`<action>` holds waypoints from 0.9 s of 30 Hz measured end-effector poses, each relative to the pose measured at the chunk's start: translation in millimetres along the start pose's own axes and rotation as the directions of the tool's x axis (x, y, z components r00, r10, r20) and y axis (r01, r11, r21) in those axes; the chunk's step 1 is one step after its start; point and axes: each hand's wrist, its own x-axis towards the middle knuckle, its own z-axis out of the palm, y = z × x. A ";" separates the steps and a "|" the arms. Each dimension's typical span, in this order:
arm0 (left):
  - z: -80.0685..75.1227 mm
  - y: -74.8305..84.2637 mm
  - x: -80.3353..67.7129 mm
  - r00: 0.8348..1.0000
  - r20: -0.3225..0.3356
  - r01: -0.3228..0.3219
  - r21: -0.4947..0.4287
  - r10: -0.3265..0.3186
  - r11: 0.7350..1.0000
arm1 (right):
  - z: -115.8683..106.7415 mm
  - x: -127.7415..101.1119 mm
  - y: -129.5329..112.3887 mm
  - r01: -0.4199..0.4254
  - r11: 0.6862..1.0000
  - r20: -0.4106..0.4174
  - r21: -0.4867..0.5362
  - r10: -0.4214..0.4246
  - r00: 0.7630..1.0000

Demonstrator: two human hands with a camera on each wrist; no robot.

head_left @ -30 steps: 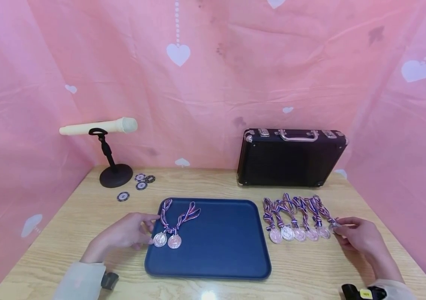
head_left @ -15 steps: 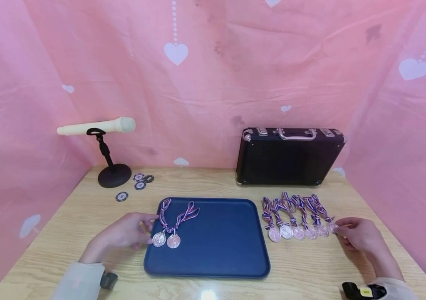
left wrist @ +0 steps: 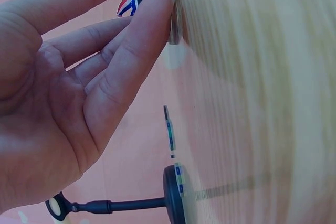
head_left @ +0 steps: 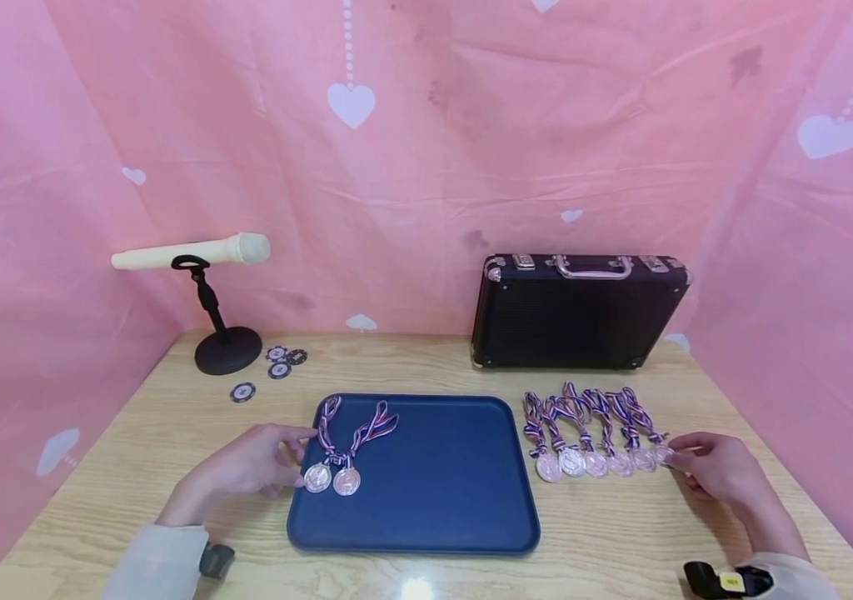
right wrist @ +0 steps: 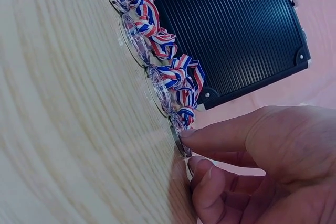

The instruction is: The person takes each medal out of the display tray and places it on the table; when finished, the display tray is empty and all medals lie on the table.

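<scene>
My left hand is at the left edge of a blue tray, fingers loosely bent, fingertips and thumb right at the rim. On the tray's left side lie a silver-looking medal and a pinkish medal, their striped ribbons stretched toward the back. To the right of the tray, several more medals lie in a row with ribbons pointing back. My right hand pinches the outer edge of the rightmost medal between finger and thumb. Its fingers partly hide that medal.
Behind the row of medals stands a black briefcase. At the back left is a white microphone on a black stand, with several poker chips near its base. A pink curtain surrounds the table.
The rightmost medal has shifted slightly left and lies flatter beside its neighbour, the right hand moving with it. My left hand stays at the tray's edge. The head view has shifted a little.
</scene>
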 end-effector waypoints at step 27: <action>0.5 0.6 -2.8 1.000 -0.001 0.012 -0.005 -0.012 1.000 | -2.4 -1.5 -3.8 0.016 1.000 0.022 -0.014 -0.016 1.000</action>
